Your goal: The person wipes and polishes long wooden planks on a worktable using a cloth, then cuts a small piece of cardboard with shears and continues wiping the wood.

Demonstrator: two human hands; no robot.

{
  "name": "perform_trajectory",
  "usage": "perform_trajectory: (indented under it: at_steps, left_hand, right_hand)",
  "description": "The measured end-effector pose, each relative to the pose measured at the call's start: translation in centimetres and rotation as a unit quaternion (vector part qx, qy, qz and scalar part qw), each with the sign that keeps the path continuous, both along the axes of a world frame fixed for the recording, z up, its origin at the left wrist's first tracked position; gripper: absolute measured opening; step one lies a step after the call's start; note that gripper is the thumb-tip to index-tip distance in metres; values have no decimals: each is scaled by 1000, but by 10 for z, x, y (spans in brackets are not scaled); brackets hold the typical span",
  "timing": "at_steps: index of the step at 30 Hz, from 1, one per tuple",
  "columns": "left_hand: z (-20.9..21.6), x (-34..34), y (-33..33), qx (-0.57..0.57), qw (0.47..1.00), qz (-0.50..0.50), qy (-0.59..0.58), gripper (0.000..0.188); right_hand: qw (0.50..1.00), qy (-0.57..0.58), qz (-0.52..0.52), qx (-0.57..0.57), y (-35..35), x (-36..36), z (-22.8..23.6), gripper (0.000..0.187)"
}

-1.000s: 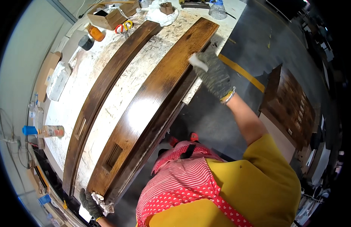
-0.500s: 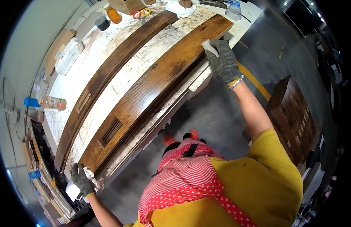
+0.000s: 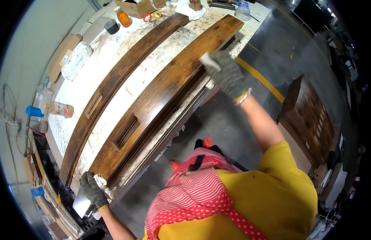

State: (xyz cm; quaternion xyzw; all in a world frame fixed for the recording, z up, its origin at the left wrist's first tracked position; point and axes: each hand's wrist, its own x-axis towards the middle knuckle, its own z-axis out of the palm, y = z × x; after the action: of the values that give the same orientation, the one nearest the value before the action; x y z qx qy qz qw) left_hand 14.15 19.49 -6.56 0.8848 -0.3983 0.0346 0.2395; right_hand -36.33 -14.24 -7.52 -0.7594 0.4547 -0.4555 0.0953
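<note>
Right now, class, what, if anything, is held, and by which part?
The right hand, blurred, seems to hold a white pad by its right side. The left hand is at the lower end of the wooden board; whether it grips is unclear.

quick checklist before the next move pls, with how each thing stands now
1. White pad in the right hand: ok, it shows under the thumb.
2. Left hand at the near end of the wide board: ok, beside crumpled white material.
3. Left hand's grip firm: cannot tell, the fingertips are partly hidden.
4. Gloves on: ok, both hands.
5. Right wrist free of jewellery: not ok, a silver bracelet shows there.
6. Scissors and orange bottle off the wide board: ok, both lie beyond the narrow board.
</note>
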Motion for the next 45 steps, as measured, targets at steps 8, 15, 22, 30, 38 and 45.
perform_trajectory:
  at_steps: [8, 15, 22, 30, 38, 45]
  left_hand:
    - [-1, 1, 0, -55, 997, -24, 57, 27]
    - [29, 77, 67, -102, 991, 14, 89, 27]
    - [5, 160, 135, -30, 990, 43, 128, 24]
    - [18, 160, 130, 34, 986, -19, 165, 23]
    - [37, 146, 123, 85, 988, -38, 119, 25]
    - [34, 166, 126, 117, 983, -62, 124, 31]
  right_hand:
    - [995, 93, 16, -24, 91, 92, -10, 37]
    - [997, 68, 7, -48, 79, 93, 18, 29]
    - [998, 67, 17, -9, 91, 107, 8, 27]
    - [978, 75, 152, -118, 196, 210, 12, 19]
    - [996, 83, 1, -40, 125, 138, -1, 32]
    - [994, 92, 64, 1, 182, 198, 8, 34]
